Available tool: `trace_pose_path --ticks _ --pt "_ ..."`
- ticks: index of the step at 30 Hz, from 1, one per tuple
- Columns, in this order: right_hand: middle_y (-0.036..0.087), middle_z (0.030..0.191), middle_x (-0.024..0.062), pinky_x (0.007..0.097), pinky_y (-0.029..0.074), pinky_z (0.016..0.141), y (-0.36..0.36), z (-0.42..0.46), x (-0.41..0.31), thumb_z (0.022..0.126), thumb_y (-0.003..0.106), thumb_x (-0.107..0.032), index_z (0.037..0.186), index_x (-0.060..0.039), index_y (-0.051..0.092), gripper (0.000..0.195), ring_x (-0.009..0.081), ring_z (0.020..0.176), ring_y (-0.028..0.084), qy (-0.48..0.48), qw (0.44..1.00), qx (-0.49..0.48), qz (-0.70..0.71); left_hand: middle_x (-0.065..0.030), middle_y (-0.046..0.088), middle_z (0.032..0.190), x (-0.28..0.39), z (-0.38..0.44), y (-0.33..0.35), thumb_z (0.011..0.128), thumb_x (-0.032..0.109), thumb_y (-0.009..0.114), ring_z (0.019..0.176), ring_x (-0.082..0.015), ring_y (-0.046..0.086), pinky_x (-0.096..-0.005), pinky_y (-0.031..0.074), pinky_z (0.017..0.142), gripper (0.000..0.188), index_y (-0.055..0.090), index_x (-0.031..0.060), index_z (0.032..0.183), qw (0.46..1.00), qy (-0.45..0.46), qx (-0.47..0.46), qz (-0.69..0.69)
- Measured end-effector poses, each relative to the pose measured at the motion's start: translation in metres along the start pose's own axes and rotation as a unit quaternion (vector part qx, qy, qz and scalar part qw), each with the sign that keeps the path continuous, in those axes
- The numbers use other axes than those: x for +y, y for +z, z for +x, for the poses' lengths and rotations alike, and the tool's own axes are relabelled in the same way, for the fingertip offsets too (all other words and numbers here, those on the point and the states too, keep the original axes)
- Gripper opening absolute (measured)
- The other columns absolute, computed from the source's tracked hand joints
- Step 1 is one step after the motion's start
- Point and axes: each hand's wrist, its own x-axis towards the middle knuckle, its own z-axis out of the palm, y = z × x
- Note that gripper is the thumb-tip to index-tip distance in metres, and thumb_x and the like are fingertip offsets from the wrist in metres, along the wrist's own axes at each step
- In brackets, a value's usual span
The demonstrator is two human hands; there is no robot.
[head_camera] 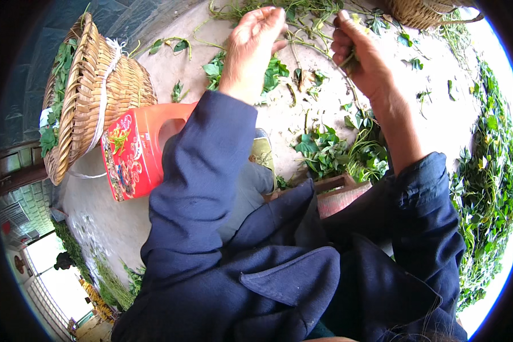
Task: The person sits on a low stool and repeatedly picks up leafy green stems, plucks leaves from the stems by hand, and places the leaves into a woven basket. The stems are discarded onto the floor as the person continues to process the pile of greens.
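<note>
Both hands are raised over the floor near the top of the view. My left hand [258,36] has its fingers bent together over thin green vine stems; whether it grips one I cannot tell. My right hand [359,49] is closed on a green stem, a short piece of which shows at its curled fingers. Long leafy vines [310,28] lie on the floor beyond and between the hands. Below the right hand, a heap of cut stems and leaves [325,149] lies beside a low wooden stool [344,194].
A woven basket [107,85] holding leaves, with white cord round it, leans at the left beside a red carton [137,149] with a handle. Another basket [419,13] is at the top right. Piled vines [489,179] line the right side.
</note>
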Motion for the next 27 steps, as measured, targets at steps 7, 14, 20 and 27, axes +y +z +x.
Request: trace_pose_path --ticks 7,14,20,27 --pt "0.052 0.085 0.0142 0.0402 0.039 0.074 0.035 -0.030 0.022 0.084 0.051 -0.030 0.083 0.0008 0.052 0.031 0.0330 0.082 0.051 -0.346 0.737 0.084 -0.575 -0.0137 0.056 0.093 -0.036 -0.005 0.056 0.082 0.063 0.026 0.091 -0.0264 0.055 -0.0366 0.044 0.083 0.068 0.050 0.0013 0.097 0.859 -0.200 -0.114 -0.457" --pt "0.053 0.081 0.0150 0.0394 0.038 0.075 0.027 -0.022 0.014 0.082 0.051 -0.034 0.083 -0.0002 0.054 0.034 0.0302 0.083 0.051 -0.408 0.697 0.037 -0.589 -0.0099 0.056 0.093 -0.029 -0.011 0.065 0.088 0.048 0.031 0.090 -0.0221 0.055 -0.0352 0.044 0.084 0.048 0.050 0.0047 0.098 0.849 -0.141 -0.107 -0.498" --pt "0.055 0.091 0.0122 0.0471 0.029 0.090 0.015 -0.017 0.016 0.079 0.048 -0.048 0.083 -0.0027 0.056 0.047 0.0283 0.098 0.048 -0.478 0.571 0.091 -0.661 -0.0123 0.052 0.107 -0.028 -0.013 0.065 0.090 0.039 0.031 0.103 -0.0232 0.048 -0.0363 0.035 0.094 0.042 0.046 0.0034 0.106 0.822 -0.216 -0.060 -0.524" --pt "0.053 0.104 0.0122 0.0496 0.021 0.096 0.002 -0.024 0.009 0.080 0.037 -0.057 0.098 -0.0051 0.058 0.059 0.0282 0.110 0.040 -0.429 0.537 0.079 -0.722 -0.0059 0.057 0.092 -0.028 -0.019 0.062 0.091 0.027 0.037 0.083 -0.0177 0.057 -0.0340 0.048 0.076 0.026 0.050 0.0071 0.101 0.856 -0.268 0.005 -0.442"
